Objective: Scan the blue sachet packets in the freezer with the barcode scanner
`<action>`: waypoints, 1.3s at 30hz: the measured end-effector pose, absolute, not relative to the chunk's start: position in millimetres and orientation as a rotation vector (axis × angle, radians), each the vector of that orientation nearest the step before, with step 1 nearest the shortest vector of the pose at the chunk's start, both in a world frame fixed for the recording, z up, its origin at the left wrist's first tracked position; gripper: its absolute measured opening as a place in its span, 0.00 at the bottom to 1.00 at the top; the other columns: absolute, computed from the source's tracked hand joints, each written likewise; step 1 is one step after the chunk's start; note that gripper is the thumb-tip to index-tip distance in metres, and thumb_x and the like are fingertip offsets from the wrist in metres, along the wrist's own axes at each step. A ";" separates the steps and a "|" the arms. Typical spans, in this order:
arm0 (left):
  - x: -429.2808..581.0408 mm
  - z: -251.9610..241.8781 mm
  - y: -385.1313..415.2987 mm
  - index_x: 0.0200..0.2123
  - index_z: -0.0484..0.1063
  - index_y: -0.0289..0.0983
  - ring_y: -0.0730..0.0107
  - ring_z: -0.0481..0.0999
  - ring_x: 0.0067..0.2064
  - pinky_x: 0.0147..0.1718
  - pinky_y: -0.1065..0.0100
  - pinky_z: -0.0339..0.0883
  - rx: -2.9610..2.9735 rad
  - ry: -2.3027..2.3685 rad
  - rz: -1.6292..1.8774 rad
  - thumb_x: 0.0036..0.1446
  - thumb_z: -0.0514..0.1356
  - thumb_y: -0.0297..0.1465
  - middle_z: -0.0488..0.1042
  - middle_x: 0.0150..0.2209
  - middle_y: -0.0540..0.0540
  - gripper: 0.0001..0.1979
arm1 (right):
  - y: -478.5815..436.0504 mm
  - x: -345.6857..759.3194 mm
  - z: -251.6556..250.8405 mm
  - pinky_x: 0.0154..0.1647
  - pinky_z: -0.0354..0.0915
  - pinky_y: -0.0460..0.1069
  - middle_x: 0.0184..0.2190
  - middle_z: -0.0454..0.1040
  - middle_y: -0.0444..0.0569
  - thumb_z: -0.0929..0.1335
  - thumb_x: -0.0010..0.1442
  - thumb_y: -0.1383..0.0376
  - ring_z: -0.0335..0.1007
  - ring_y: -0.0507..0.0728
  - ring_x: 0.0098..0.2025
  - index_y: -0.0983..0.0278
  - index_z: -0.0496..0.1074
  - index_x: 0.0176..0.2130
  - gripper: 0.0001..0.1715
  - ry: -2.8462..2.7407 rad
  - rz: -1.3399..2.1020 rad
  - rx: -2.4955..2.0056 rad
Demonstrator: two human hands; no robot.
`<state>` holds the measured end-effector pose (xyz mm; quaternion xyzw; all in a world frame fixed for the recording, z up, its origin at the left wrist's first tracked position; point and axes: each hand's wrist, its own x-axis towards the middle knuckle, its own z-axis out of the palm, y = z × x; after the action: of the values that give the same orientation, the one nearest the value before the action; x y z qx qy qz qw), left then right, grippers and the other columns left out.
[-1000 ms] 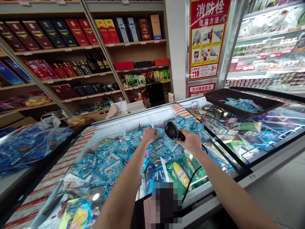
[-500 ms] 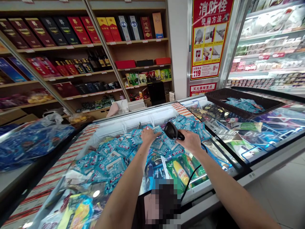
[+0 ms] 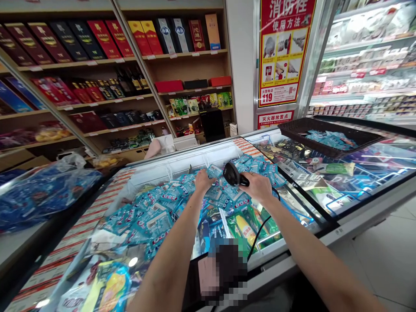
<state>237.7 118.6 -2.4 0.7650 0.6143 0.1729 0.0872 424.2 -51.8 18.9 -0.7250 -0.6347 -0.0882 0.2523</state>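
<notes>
A black handheld barcode scanner [image 3: 232, 174] is gripped in my right hand [image 3: 258, 186], its head pointing left toward my other hand. From its handle a black cable [image 3: 261, 226] runs down toward me. My left hand [image 3: 203, 180] is closed on a small blue packet [image 3: 214, 170] at the back of the heap; its fingertips are partly hidden. Around and beneath both hands, many similar blue packets [image 3: 156, 221] lie piled in the open chest freezer [image 3: 224, 149].
A dark brown tray [image 3: 292, 130] with more blue packets stands on the freezer at right. Green corn-picture packs [image 3: 243, 227] lie in front. Blue plastic-wrapped bundles [image 3: 42, 195] sit at left. Behind are shelves of boxes [image 3: 162, 52]. A pixelated patch covers something at the freezer's near edge.
My left hand has curled in more, with the packet beside it tilted up slightly. The scanner stays in my right hand, barely shifted. The whole view has moved a little.
</notes>
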 end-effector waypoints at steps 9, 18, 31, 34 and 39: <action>178.4 20.5 85.2 0.50 0.63 0.41 0.69 0.73 0.36 0.37 0.66 0.68 2.238 1.443 0.961 0.56 0.52 0.37 0.73 0.38 0.48 0.19 | -58.1 412.0 28.8 0.38 0.57 0.46 0.41 0.76 0.49 0.65 0.58 0.58 0.70 0.57 0.43 0.56 0.67 0.52 0.22 -1.861 -0.360 -1.858; 128.8 -6.3 40.0 0.54 0.63 0.36 0.69 0.72 0.27 0.27 0.68 0.67 1.986 1.415 1.131 0.53 0.56 0.42 0.70 0.29 0.49 0.27 | -60.0 404.5 28.6 0.32 0.55 0.47 0.36 0.76 0.48 0.65 0.58 0.59 0.71 0.56 0.37 0.58 0.70 0.48 0.18 -1.935 -0.573 -1.653; 127.3 -30.6 40.4 0.52 0.66 0.41 0.66 0.73 0.39 0.36 0.65 0.68 2.117 1.394 1.215 0.57 0.54 0.41 0.72 0.46 0.43 0.21 | -49.8 374.8 -8.7 0.36 0.57 0.47 0.37 0.76 0.47 0.66 0.58 0.57 0.71 0.55 0.37 0.57 0.69 0.50 0.20 -2.026 -0.536 -1.538; 128.6 -30.4 37.3 0.52 0.66 0.41 0.64 0.73 0.41 0.39 0.64 0.67 2.196 1.383 1.216 0.58 0.53 0.40 0.73 0.47 0.43 0.20 | -52.9 372.5 -8.3 0.36 0.57 0.48 0.36 0.76 0.47 0.66 0.58 0.56 0.71 0.56 0.38 0.57 0.69 0.48 0.18 -2.065 -0.537 -1.533; 129.7 -30.9 34.0 0.54 0.64 0.40 0.62 0.73 0.43 0.37 0.64 0.67 2.154 1.418 1.235 0.58 0.53 0.41 0.72 0.48 0.42 0.22 | -57.4 372.6 -9.7 0.36 0.56 0.48 0.37 0.76 0.46 0.66 0.58 0.56 0.70 0.56 0.38 0.57 0.69 0.48 0.18 -2.081 -0.529 -1.531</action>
<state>129.7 34.0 -30.9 0.7458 0.4911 0.4276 0.1406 372.6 -57.4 -9.7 -0.5623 -0.7640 -0.1944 0.2496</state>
